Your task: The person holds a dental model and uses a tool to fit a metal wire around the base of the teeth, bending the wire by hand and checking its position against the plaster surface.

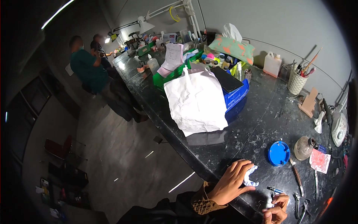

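Observation:
My left hand [232, 182] rests on the black worktop near its front edge, fingers and thumb curved around a white and bluish horseshoe-shaped dental model [250, 176]. To its right, my right hand [276, 212] pinches a small white cylindrical piece [269, 202] between thumb and fingers; its exact kind is too small to make out. Just above those fingers is a slim blue tool [275, 190]. A thin bent wire seems to lie between the two hands. Metal pliers [301, 206] lie right of my right hand.
A round blue dish [279, 153], a glass jar [304, 148] and a brown-handled knife [297, 178] lie beyond my hands. White paper [195, 100] covers part of the bins, beside a blue bin [237, 96]. Two people [87, 67] are at the bench's far end.

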`<state>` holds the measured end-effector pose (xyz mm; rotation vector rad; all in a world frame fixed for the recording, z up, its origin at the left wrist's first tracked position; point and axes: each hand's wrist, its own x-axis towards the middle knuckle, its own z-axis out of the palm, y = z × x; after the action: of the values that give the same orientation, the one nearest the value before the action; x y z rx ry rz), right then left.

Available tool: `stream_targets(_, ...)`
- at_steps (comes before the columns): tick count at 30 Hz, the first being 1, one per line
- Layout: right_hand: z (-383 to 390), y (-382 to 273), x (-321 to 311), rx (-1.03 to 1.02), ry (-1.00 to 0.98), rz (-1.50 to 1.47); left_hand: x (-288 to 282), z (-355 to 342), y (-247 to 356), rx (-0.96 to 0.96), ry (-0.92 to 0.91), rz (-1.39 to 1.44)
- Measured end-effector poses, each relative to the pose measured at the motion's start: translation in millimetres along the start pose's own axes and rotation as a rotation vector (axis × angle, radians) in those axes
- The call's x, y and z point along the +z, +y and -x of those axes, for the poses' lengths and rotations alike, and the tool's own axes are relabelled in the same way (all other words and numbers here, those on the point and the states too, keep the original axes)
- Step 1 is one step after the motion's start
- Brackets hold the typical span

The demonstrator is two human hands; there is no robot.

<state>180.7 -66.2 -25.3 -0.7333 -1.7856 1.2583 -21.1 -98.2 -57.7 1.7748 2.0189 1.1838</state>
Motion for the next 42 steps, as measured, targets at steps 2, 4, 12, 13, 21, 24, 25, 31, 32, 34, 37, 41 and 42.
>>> stream_targets(2,-0.4,2.6,0.4,-0.011,0.009,-0.006,0.5,-1.3,0.4,0.013,0.024,0.023)
stream_targets(4,1.1,5.0,-1.0,-0.026,0.011,-0.040,0.2,-0.2,5.1,-0.091,0.111,0.323)
stream_targets(12,-2.1,20.8,2.5,-0.379,0.052,-0.292,-0.5,18.2,45.0,-0.263,-0.408,1.303)
stream_targets(13,-2.0,20.5,0.9,-0.388,0.066,-0.275,5.9,16.7,47.1,-0.232,-0.452,1.365)
stream_targets(21,2.5,18.0,7.8,-0.217,0.400,-0.204,4.3,19.5,48.6,-0.526,-0.550,1.766)
stream_targets(24,-0.7,12.6,5.9,-0.187,0.425,-0.194,10.9,18.5,58.1,-0.579,-0.468,1.738)
stream_targets(25,-0.9,10.3,5.1,-0.179,0.408,-0.190,14.0,20.7,58.6,-0.618,-0.476,1.735)
stream_targets(31,-2.7,5.6,-6.6,-0.194,0.263,-0.111,23.2,32.3,62.5,-0.551,-0.454,1.807)
stream_targets(32,-2.2,5.5,-8.0,-0.179,0.236,-0.088,23.7,35.5,62.3,-0.546,-0.453,1.785)
stream_targets(34,-4.1,7.4,-9.2,-0.174,0.201,-0.117,23.7,36.3,61.9,-0.529,-0.502,1.782)
stream_targets(37,-1.3,8.8,-9.4,-0.086,0.180,-0.159,23.4,40.0,59.9,-0.483,-0.526,1.800)
stream_targets(41,0.5,3.1,-10.7,-0.075,0.139,-0.122,18.6,41.4,61.5,-0.469,-0.527,1.799)
stream_targets(42,1.1,3.1,-11.3,-0.074,0.146,-0.122,18.4,41.4,61.4,-0.472,-0.535,1.798)
